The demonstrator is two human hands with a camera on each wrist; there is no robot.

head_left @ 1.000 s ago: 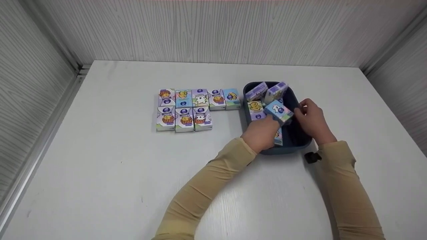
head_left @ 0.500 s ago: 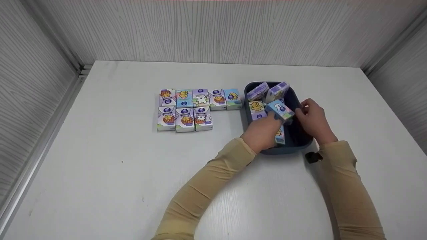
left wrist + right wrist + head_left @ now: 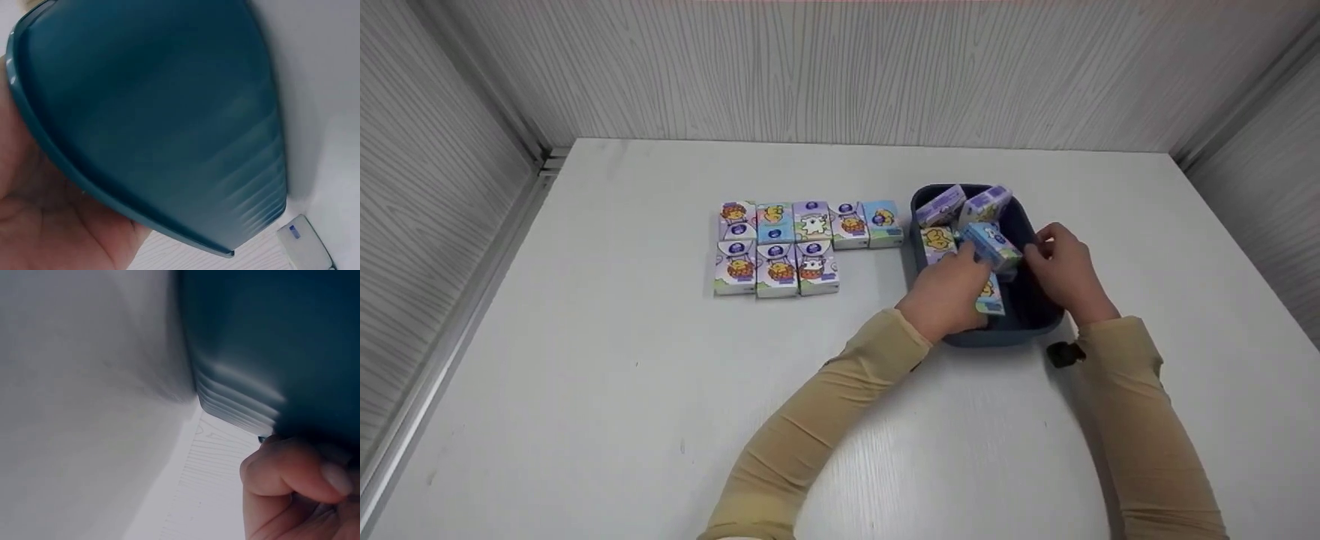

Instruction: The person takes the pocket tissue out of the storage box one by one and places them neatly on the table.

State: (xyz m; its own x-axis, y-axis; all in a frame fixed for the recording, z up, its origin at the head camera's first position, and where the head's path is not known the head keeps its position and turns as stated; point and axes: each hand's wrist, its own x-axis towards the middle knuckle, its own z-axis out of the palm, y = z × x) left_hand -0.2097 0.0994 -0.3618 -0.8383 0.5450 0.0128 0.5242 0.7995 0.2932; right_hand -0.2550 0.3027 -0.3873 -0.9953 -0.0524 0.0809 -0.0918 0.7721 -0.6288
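In the head view, a dark blue plastic bin [image 3: 997,339] holds several small cartoon-printed packs that look like pocket tissues. My left hand [image 3: 949,292] reaches over its near left rim, index finger against a tilted blue pack [image 3: 994,244]. Another blue pack [image 3: 991,300] shows beside the left thumb; the other fingertips are hidden inside, and I cannot tell whether they grip a pack. At the right rim, my right hand [image 3: 1061,270] pinches the bin's edge. The right wrist view shows its curled fingers [image 3: 281,467] against the bin wall [image 3: 242,354].
Two rows of similar packs [image 3: 776,270] lie face up on the white table [image 3: 660,420], left of the bin. Two purple packs lean in the bin's far end, one of them a purple pack [image 3: 941,206] at its left corner. A patterned wall [image 3: 840,67] stands behind.
Inside the bin, the upper blue pack has tipped, its side now showing, as my left index finger moved onto it. The lower blue pack has shifted slightly. My right hand stays at the rim.
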